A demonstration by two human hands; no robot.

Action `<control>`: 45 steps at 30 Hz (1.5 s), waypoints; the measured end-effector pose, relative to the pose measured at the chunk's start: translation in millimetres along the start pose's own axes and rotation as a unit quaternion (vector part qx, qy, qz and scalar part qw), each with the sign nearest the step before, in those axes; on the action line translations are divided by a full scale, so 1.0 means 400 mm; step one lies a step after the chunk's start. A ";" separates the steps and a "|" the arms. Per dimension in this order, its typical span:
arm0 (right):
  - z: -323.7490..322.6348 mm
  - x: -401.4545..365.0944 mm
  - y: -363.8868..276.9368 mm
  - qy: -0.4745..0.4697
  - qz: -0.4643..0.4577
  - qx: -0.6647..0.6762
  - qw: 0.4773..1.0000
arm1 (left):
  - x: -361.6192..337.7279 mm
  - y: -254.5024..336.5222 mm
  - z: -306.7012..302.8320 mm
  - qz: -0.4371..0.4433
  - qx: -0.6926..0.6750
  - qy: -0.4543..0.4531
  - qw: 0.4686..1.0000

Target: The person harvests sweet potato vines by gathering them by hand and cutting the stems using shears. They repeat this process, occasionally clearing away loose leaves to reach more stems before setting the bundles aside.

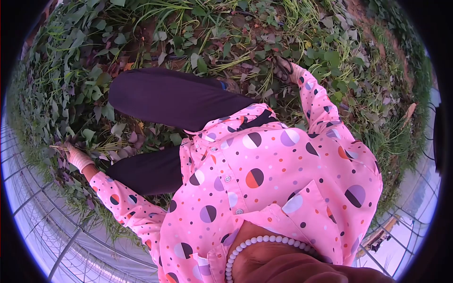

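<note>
My left hand [79, 157], in a pale glove, reaches down at the far left among leafy vines [88, 134]. Its fingers look stretched out over the foliage, with their tips brownish and partly lost among stems. On the other side my right hand [293, 72], also gloved, is low in the plants beyond my knee. Dark loops like the handles of scissors [283, 74] show at its closed fingers; the blades are hidden. Green and purplish leaves and pale stems [243, 60] surround this hand.
My bent legs [174, 96] in dark trousers lie between the hands, with part of a shoe [230, 85] beyond one knee. Grass [174, 14] and vines cover the ground. Metal framing with pale sheeting [61, 236] borders the lower left; a strip of bare soil [373, 23] runs at upper right.
</note>
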State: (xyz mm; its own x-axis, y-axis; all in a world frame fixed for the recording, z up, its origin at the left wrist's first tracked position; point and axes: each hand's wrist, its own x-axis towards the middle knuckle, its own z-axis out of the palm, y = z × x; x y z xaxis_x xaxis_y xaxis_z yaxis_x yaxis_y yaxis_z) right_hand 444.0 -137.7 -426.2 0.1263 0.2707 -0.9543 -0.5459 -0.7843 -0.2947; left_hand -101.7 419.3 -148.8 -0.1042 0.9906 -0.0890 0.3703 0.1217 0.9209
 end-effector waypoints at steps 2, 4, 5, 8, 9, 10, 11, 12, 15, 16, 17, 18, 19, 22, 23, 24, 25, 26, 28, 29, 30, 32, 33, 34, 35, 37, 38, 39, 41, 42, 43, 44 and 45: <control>0.009 0.006 0.006 -0.024 -0.019 0.048 0.998 | -0.010 0.007 0.017 0.012 -0.011 0.022 1.000; 0.014 0.015 0.015 -0.047 -0.036 0.089 0.994 | -0.015 0.014 0.023 0.014 -0.016 0.018 1.000; 0.017 0.017 0.024 -0.056 -0.041 0.108 0.992 | -0.021 0.014 0.025 0.013 -0.021 0.016 1.000; 0.021 0.013 0.044 -0.083 -0.052 0.147 0.984 | -0.044 0.033 0.034 -0.003 -0.026 0.027 0.999; 0.020 0.010 0.051 -0.091 -0.053 0.156 0.982 | -0.041 0.029 0.031 -0.004 -0.024 0.026 0.999; 0.023 0.001 0.053 -0.099 -0.053 0.165 0.980 | -0.035 0.025 0.028 0.000 -0.026 0.020 0.999; 0.024 -0.007 0.049 -0.115 -0.057 0.181 0.975 | -0.031 0.021 0.026 0.005 -0.030 0.013 0.999; 0.028 -0.011 0.043 -0.114 -0.057 0.182 0.975 | -0.027 0.016 0.025 0.005 -0.030 0.013 0.999; 0.036 0.005 0.040 -0.097 -0.095 0.194 0.972 | -0.021 0.011 0.024 0.004 -0.028 0.023 0.999; 0.015 0.061 0.059 -0.100 -0.138 0.137 0.976 | -0.023 0.012 0.027 0.010 -0.026 0.013 1.000; 0.016 0.069 0.056 -0.102 -0.160 0.107 0.976 | -0.024 0.012 0.029 0.016 -0.024 0.004 1.000; 0.017 0.076 0.052 -0.102 -0.181 0.077 0.975 | -0.019 0.007 0.026 0.015 -0.024 0.005 1.000; 0.041 0.055 0.032 -0.075 -0.169 0.116 0.976 | -0.008 -0.002 0.019 0.013 -0.028 -0.007 0.999; 0.083 0.013 -0.020 -0.022 -0.124 0.158 0.979 | -0.001 -0.010 0.009 0.016 -0.029 -0.022 0.999; 0.087 0.008 -0.030 0.004 -0.091 0.163 0.982 | -0.002 -0.013 0.006 0.020 -0.025 -0.026 0.999; 0.087 0.009 -0.031 0.003 -0.090 0.162 0.983 | -0.002 -0.017 0.003 0.019 -0.024 -0.024 0.999; 0.084 0.012 -0.029 0.013 -0.048 0.135 0.990 | 0.000 -0.020 0.002 0.019 -0.029 -0.025 0.999; 0.079 0.015 -0.029 0.022 -0.006 0.107 0.994 | 0.002 -0.022 0.000 0.020 -0.035 -0.026 0.999; 0.085 0.040 -0.022 0.024 0.011 0.107 0.994 | 0.008 -0.022 -0.003 0.018 -0.031 -0.030 0.999; 0.084 0.051 -0.016 0.027 0.028 0.107 0.993 | 0.009 -0.022 -0.002 0.017 -0.027 -0.035 0.999; 0.081 0.062 -0.013 0.028 0.028 0.107 0.994 | 0.010 -0.024 -0.001 0.016 -0.027 -0.035 0.999; 0.111 0.049 -0.028 0.117 0.040 0.019 0.992 | 0.006 -0.019 0.005 0.016 -0.034 -0.046 0.998; 0.124 0.048 -0.028 0.117 0.039 0.019 0.992 | 0.011 -0.023 0.004 0.016 -0.035 -0.046 0.998; 0.134 0.057 -0.020 0.157 -0.038 0.008 0.987 | 0.021 -0.030 0.001 0.020 -0.034 -0.051 0.998; 0.134 0.083 -0.001 0.195 -0.116 -0.003 0.974 | 0.019 -0.027 0.003 0.025 -0.033 -0.054 0.998; 0.117 0.105 0.000 0.202 -0.096 -0.080 0.971 | 0.000 -0.014 0.015 0.020 -0.036 -0.041 0.998; 0.110 0.101 -0.009 0.154 -0.066 -0.160 0.973 | -0.009 -0.008 0.022 0.014 -0.039 -0.028 0.999; 0.104 0.098 -0.017 0.104 -0.033 -0.238 0.965 | -0.005 -0.011 0.017 0.013 -0.039 -0.026 0.999; 0.113 0.056 -0.040 0.105 -0.035 -0.188 0.976 | 0.004 -0.019 0.008 0.028 -0.032 -0.037 0.998; 0.119 0.031 -0.053 0.106 -0.038 -0.134 0.985 | 0.004 -0.022 0.007 0.027 -0.031 -0.037 0.998; 0.113 0.021 -0.066 0.106 -0.038 -0.135 0.984 | 0.002 -0.021 0.007 0.028 -0.034 -0.037 0.998; 0.104 0.015 -0.081 0.088 -0.028 -0.153 0.984 | 0.002 -0.019 0.007 0.029 -0.037 -0.038 0.998; 0.099 0.016 -0.090 0.070 -0.016 -0.171 0.983 | 0.003 -0.019 0.005 0.029 -0.036 -0.036 0.998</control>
State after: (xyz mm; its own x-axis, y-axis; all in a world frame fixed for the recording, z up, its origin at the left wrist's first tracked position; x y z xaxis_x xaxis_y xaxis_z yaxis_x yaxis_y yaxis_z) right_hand 431.9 -85.5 -419.8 0.2641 0.2387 -0.9345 -0.2329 -0.9244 -0.3020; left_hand -102.8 419.6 -156.8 -0.0173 0.9981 -0.0584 0.3056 0.0609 0.9502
